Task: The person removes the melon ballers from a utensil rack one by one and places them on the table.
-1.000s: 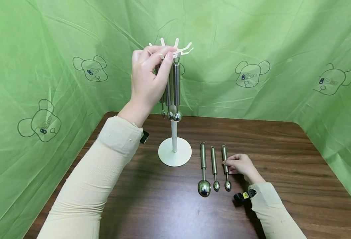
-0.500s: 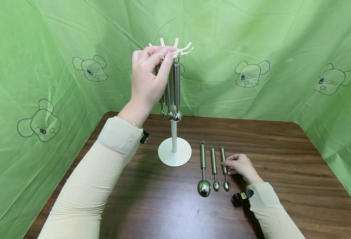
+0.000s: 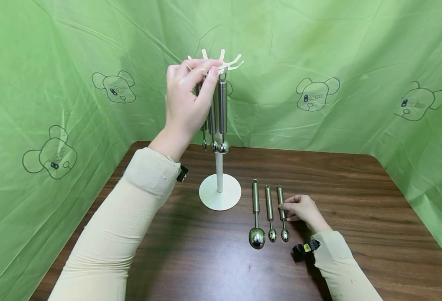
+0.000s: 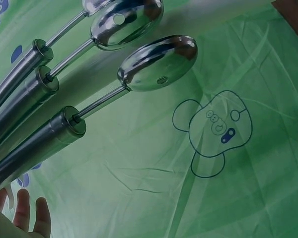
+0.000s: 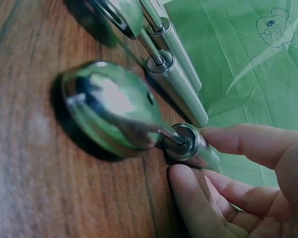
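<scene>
My left hand pinches the hooked top of a white utensil stand. Below the hooks hang several steel melon ballers; in the left wrist view, the nearest hanging baller shows its oval bowl with a small hole. On the table, my right hand pinches the handle of the rightmost melon baller, thumb and fingers on either side. That baller's bowl lies low over the wood in the right wrist view. Beside it lie a similar small baller and a larger-bowled scoop, all roughly parallel.
The brown wooden table carries the stand left of the loose tools. Green cloth with printed bear heads hangs behind and at both sides. A small black device is strapped at my right wrist.
My right hand has shifted the rightmost melon baller slightly left, nearer the middle one. My left hand stays on the stand's top.
</scene>
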Available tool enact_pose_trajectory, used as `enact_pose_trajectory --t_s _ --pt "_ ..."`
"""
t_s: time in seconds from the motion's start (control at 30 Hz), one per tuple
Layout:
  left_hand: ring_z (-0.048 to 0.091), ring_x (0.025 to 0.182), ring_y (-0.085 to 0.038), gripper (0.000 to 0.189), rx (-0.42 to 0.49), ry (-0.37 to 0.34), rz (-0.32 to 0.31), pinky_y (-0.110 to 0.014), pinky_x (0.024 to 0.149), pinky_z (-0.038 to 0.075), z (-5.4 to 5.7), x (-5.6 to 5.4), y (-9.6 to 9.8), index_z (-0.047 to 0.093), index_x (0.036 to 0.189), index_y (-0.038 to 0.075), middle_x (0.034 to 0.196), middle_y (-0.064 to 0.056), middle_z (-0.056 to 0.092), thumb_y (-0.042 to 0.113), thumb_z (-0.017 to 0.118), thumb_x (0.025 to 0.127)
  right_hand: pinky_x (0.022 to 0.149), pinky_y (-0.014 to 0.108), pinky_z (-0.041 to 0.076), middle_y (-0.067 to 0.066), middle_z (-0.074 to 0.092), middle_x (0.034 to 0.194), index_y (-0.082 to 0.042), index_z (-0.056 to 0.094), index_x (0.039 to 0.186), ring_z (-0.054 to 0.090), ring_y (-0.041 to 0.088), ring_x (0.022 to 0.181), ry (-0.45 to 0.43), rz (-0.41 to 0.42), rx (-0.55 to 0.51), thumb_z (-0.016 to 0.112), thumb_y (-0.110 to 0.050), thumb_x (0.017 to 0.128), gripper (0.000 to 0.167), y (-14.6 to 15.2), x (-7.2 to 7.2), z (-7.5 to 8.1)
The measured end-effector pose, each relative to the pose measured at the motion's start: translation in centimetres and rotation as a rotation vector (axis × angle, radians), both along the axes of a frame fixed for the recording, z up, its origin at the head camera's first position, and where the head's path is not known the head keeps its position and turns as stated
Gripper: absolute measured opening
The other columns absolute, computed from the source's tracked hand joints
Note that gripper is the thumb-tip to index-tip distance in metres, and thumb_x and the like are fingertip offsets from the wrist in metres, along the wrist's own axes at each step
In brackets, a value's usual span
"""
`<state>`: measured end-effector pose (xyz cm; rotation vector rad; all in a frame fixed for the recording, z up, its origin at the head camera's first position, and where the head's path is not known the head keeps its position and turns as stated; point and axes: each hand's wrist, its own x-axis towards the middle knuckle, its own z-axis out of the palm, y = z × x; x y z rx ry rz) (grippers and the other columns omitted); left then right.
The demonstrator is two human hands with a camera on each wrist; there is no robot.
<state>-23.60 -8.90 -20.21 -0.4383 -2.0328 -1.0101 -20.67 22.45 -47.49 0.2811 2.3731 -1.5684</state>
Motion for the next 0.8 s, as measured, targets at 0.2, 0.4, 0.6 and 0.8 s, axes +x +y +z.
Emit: enact_pose_trajectory --t_s 0.2,0.4,0.6,0.8 --pt "0.045 0.105 -0.016 0.027 -0.007 0.002 0.018 -0.026 0.087 0.037 -0.01 0.07 0.1 0.077 0.112 0.026 0.117 0.005 0.068 0.032 0.053 0.1 0.061 0.028 0.059 0.002 0.068 0.084 0.012 0.06 0.113 0.064 0.01 0.066 0.006 -0.004 -0.01 0.073 -0.014 0.087 0.04 0.05 0.02 -0.12" --pt "0.045 0.105 -0.016 0.027 0.0 0.004 0.017 -0.027 0.086 0.037 0.02 0.09 0.17 0.077 0.112 0.026 0.117 0.006 0.068 0.032 0.054 0.099 0.061 0.029 0.059 0.006 0.069 0.09 0.012 0.06 0.115 0.064 0.011 0.067 0.004 0.003 0.006 0.073 -0.016 0.087 0.042 0.11 0.03 -0.12" --pt "0.045 0.105 -0.016 0.027 0.004 -0.002 0.024 -0.028 0.085 0.039 0.04 0.13 0.19 0.077 0.112 0.026 0.118 0.006 0.068 0.032 0.054 0.099 0.061 0.029 0.059 0.008 0.069 0.093 0.011 0.06 0.115 0.064 0.012 0.068 0.001 0.001 0.018 0.073 -0.017 0.087 0.042 0.05 0.08 0.04" --pt "0.045 0.105 -0.017 0.027 0.0 -0.004 0.024 -0.028 0.084 0.039 0.01 0.13 0.19 0.077 0.113 0.026 0.118 0.006 0.068 0.032 0.054 0.1 0.062 0.029 0.059 0.007 0.069 0.093 0.012 0.06 0.116 0.064 0.012 0.068 -0.002 0.009 -0.001 0.073 -0.018 0.088 0.043 0.19 0.01 -0.13"
